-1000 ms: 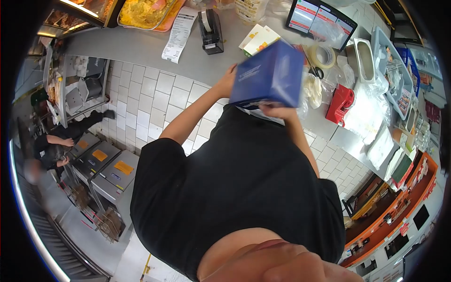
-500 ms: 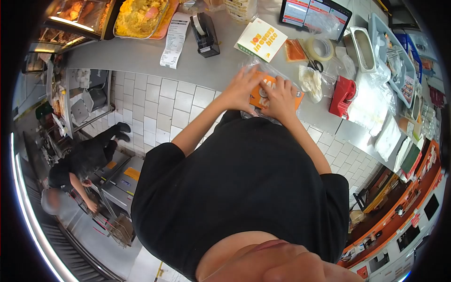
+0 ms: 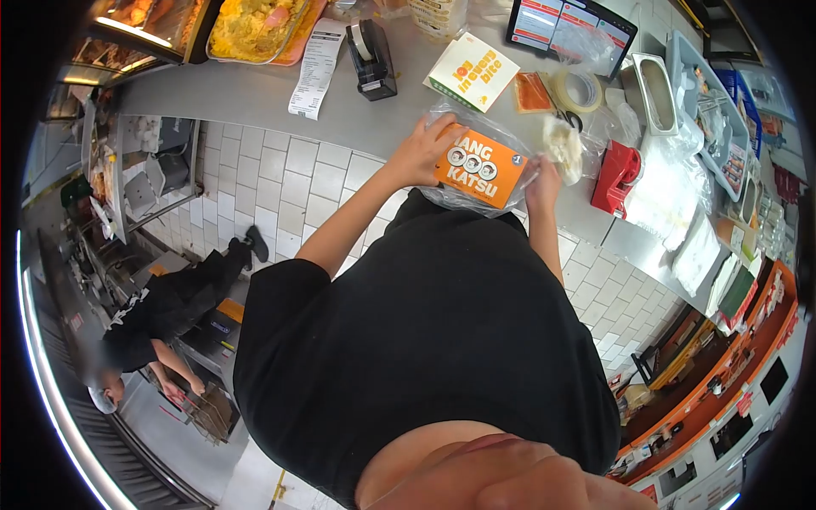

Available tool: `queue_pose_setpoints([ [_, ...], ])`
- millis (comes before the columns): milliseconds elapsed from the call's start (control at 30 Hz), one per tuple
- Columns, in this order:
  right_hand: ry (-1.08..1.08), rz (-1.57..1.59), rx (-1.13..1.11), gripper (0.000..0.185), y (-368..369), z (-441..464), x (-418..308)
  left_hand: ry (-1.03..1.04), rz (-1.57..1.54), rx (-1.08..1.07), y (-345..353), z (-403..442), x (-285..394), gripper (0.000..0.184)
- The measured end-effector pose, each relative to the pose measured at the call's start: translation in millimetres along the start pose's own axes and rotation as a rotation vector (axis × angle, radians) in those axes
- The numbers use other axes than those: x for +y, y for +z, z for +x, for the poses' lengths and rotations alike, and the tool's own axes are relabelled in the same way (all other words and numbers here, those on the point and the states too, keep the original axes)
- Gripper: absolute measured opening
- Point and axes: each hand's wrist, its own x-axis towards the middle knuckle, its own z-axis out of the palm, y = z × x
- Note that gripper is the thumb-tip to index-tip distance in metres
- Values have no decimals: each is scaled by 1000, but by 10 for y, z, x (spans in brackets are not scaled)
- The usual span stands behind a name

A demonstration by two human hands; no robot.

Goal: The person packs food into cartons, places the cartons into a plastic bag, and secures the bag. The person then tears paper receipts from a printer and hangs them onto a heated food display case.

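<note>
An orange takeaway box [image 3: 481, 170] with "KATSU" printed on its lid lies at the counter's near edge, close to my body. Clear plastic, apparently a bag [image 3: 459, 110], surrounds it and sticks out past its sides. My left hand [image 3: 421, 155] wraps round the box's left end, its fingers over the top. At the right end, my right hand [image 3: 543, 185] is closed on the loose edge of the plastic bag. Just beyond the orange box sits a white and yellow box [image 3: 473, 71] reading "Joy in every bite". A crumpled whitish wrapper [image 3: 563, 151] lies beside my right hand.
Along the counter are a receipt [image 3: 318, 72], a black tape dispenser [image 3: 371, 61], a tape roll [image 3: 578, 90], a sauce packet [image 3: 533, 92], a red dispenser [image 3: 615, 177] and a tablet [image 3: 571, 34]. A co-worker [image 3: 170, 310] handles a wire basket at lower left.
My right hand has moved off the lid to the bag at the right end. My left hand has shifted to the left end, uncovering the lid print. The co-worker has leaned lower.
</note>
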Motion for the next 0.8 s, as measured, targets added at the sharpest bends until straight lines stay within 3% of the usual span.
queue_pose_setpoints([
  [33, 32, 481, -6, 20, 69, -50, -54, -58, -16, -12, -1, -22, 35, 91],
  [100, -14, -8, -84, 18, -141, -435, -618, -167, -38, -22, -15, 21, 95, 90],
  [133, -116, -560, -311, 20, -296, -620, -1065, -173, 15, -4, -19, 30, 138, 86],
  [200, -128, -889, -261, 34, -694, -648, -1439, -181, 120, 29, -75, 27, 233, 80],
  [233, -302, -1143, -336, 45, -586, -750, -1814, -111, 81, 34, -151, -1, 261, 74],
  [300, -818, -1187, -288, 54, 19, -586, -2128, 25, -5, 47, -283, -79, 308, 61],
  [367, -1127, -708, -307, 64, 1055, -398, -2085, 64, -59, 199, -340, -203, 266, 48],
  [400, -1213, -1067, -312, 83, 1377, -123, -1781, 85, -86, 277, -349, -244, 256, 42],
  [467, -948, -1777, -219, 98, 1889, -21, -1453, -115, -105, 371, -223, -342, 219, 40],
  [500, -768, -1724, -274, 99, 1913, 59, -1464, -211, -115, 420, -158, -364, 185, 40],
  [567, -427, -1598, -371, 99, 1893, 251, -1551, -277, -317, 314, -34, -320, 60, 41],
  [667, -805, -634, -484, 97, 1409, -19, -1714, -276, -427, 312, 33, -271, -12, 44],
  [733, -774, -104, -763, 99, 1250, -550, -1623, -282, -464, 352, -44, -246, -5, 46],
  [800, -1234, -951, -580, 98, 1166, -664, -1452, -316, -531, 378, -249, -195, 11, 49],
])
